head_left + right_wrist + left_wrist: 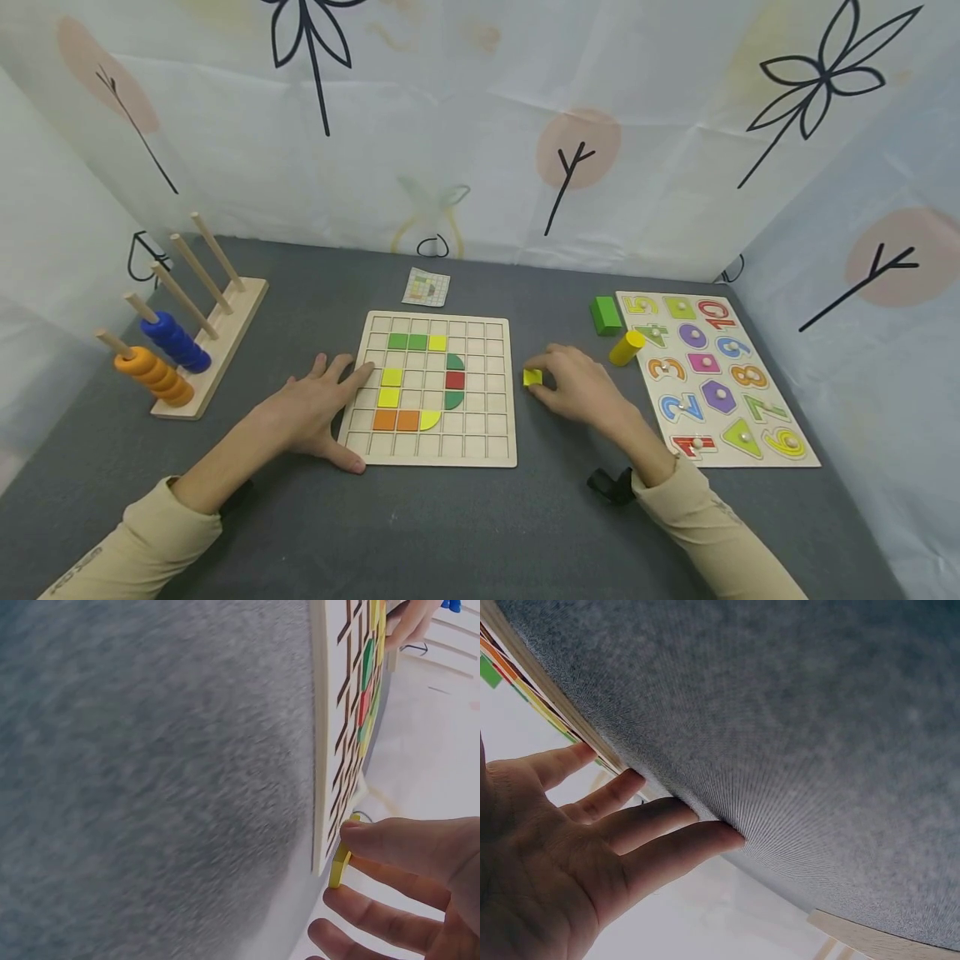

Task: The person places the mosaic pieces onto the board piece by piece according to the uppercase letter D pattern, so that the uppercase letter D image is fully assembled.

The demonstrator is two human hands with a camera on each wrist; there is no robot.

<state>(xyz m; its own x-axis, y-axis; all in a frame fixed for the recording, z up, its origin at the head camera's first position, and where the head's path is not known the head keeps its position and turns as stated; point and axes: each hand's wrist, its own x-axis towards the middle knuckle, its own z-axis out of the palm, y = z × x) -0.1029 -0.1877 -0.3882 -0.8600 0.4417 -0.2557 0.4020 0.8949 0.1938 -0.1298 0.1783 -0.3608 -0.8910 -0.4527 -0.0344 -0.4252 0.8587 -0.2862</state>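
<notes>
A wooden grid board [480, 433] lies in the middle of the table, with green, yellow, red and orange tiles set in some of its squares. Spread fingers of my left hand [311, 412] rest at the board's left edge, thumb by the lower left corner. To the right of the board, my right hand [577, 383] pinches a small yellow tile [532, 377] between thumb and fingers. In the right wrist view the yellow tile [340, 866] shows edge-on, just off the board's edge. The left wrist view shows the left fingers [679, 851] extended.
At left stands a wooden peg stand [228, 350] with orange and blue rings. Behind the board lies a small pattern card [426, 287]. On the right are a green block [605, 316], a yellow cylinder [627, 347] and a number-and-shape puzzle board [720, 342].
</notes>
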